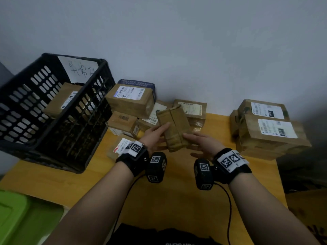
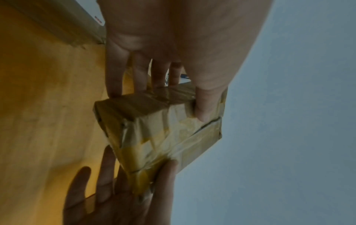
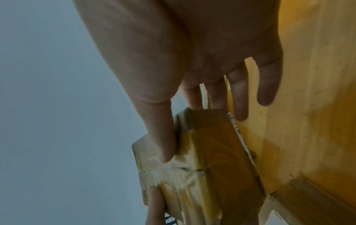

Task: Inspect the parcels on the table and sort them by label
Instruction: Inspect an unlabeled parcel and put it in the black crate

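Both hands hold a taped brown parcel [image 1: 174, 129] above the yellow desk [image 1: 177, 200], left hand [image 1: 155, 134] and right hand [image 1: 203, 142] with fingers pinching its opposite sides, other labelled parcels [image 1: 131, 98] behind.

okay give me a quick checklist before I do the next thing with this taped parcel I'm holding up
1. Both hands on the taped parcel: ok, left hand and right hand pinch its ends.
2. Parcel clear of the table: ok.
3. Label facing you: not ok, only tape shows.
4. Label readable: cannot tell; just its edge shows in the right wrist view.
5. Black crate open: ok.
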